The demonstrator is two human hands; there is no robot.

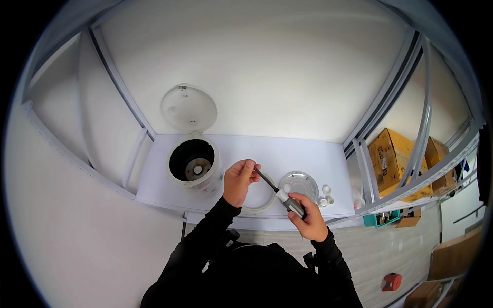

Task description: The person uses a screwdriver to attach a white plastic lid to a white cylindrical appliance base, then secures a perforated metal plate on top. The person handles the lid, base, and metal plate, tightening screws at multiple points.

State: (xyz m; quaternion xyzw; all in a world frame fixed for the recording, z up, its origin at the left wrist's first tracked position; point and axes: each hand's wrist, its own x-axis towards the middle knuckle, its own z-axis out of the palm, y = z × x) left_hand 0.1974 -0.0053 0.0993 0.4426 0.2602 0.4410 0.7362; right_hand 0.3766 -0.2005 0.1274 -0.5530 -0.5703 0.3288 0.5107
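A screwdriver (267, 180) with a dark shaft and a grey and white handle is held over the table. My right hand (309, 219) is closed around its handle. At the tip end, the fingers of my left hand (238, 184) are pinched together on the shaft; whether a small part is also between them is hidden. To the left stands a white rice cooker (209, 177), its lid (189, 109) raised and its dark inside bare, with a round metal heating plate (197, 168) at the bottom. Beneath my hands lies a white ring (271, 201), partly covered.
A round perforated metal disc (299, 180) lies right of the ring, beside several small white round containers (326, 190). The white table (318, 154) is framed by grey posts. Yellow cartons (394, 161), a teal bin (386, 219) and a red object (392, 282) are at the right.
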